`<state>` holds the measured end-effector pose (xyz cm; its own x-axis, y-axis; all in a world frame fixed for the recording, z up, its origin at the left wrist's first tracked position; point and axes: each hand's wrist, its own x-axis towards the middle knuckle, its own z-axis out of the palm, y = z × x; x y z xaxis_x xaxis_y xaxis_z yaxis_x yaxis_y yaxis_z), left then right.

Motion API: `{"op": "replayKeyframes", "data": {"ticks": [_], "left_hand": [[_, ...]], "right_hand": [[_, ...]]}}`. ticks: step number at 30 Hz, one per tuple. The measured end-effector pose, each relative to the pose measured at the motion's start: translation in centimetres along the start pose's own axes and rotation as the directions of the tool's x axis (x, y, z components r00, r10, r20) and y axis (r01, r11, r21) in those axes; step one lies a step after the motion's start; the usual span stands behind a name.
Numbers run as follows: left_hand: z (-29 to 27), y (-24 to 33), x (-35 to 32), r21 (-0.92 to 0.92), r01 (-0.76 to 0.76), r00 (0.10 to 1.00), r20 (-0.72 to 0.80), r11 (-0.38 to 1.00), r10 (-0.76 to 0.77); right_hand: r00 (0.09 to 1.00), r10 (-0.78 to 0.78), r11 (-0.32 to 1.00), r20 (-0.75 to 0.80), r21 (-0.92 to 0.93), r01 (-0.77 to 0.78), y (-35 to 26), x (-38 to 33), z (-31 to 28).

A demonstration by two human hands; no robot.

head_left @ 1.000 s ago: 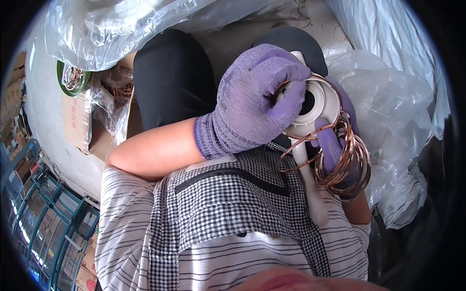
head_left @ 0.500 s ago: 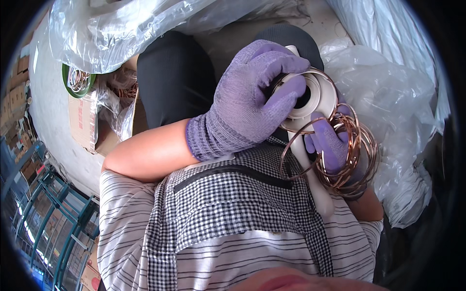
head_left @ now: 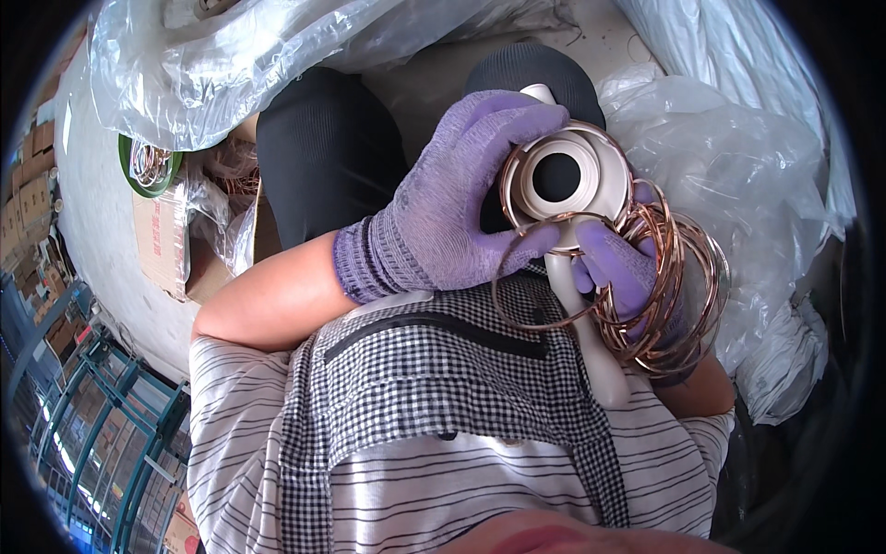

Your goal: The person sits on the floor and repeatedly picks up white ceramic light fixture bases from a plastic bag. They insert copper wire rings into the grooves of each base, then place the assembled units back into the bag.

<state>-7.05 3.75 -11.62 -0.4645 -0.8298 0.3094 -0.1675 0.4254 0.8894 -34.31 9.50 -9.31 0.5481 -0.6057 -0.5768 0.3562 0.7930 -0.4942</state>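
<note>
A white pot [head_left: 601, 207] with a round dark opening, a short spout and a long rounded handle [head_left: 604, 367] is held over my lap, its opening facing up at me. One copper-coloured ring [head_left: 506, 205] lies around its rim. My left hand [head_left: 438, 198], in a purple knit glove, curves around the left side, fingertips at the top of the rim and thumb at the bottom, closed on this ring against the pot. My right hand [head_left: 628, 272], gloved alike, grips the pot's lower right near the handle. Several loose copper-coloured rings [head_left: 697, 295] hang around that hand; its fingers are partly hidden.
Clear plastic sheeting [head_left: 729, 175] spreads on the right and a plastic sheet [head_left: 212, 69] at the upper left. A cardboard box [head_left: 159, 235] with wires and plastic stands left of my knees, a green round container [head_left: 148, 166] of wire by it. A teal metal frame [head_left: 111, 434] is lower left.
My left thumb and fingers have spread from across the pot's opening to its left rim, uncovering the opening. The pot has shifted slightly left. The right hand keeps its hold.
</note>
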Motion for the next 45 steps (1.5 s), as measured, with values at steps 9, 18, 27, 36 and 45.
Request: {"op": "replayKeyframes", "data": {"ticks": [9,18,27,36,45], "left_hand": [[-0.7,-0.1,-0.2,0.089,-0.011,0.999,0.034,0.996,0.008],[-0.8,-0.1,-0.3,0.143,0.000,1.000,0.002,0.990,0.000],[-0.6,-0.7,0.2,0.169,-0.063,0.998,0.021,0.984,0.060],[-0.3,-0.8,0.5,0.187,-0.097,0.995,0.031,0.978,0.093],[-0.2,-1.0,-0.2,0.202,-0.055,0.998,0.006,0.978,0.055]], "right_hand": [[0.991,-0.086,0.929,-0.101,-0.368,0.043,-0.9,1.7,0.1],[0.889,-0.456,0.875,-0.041,-0.203,0.439,0.9,4.3,1.5],[0.820,-0.571,0.561,0.036,-0.712,0.422,0.3,4.6,-0.9],[0.385,-0.757,-0.331,0.529,-0.817,0.471,-0.4,3.0,-3.3],[0.536,-0.754,0.390,0.379,-0.399,0.830,-0.2,1.6,-4.6]]}}
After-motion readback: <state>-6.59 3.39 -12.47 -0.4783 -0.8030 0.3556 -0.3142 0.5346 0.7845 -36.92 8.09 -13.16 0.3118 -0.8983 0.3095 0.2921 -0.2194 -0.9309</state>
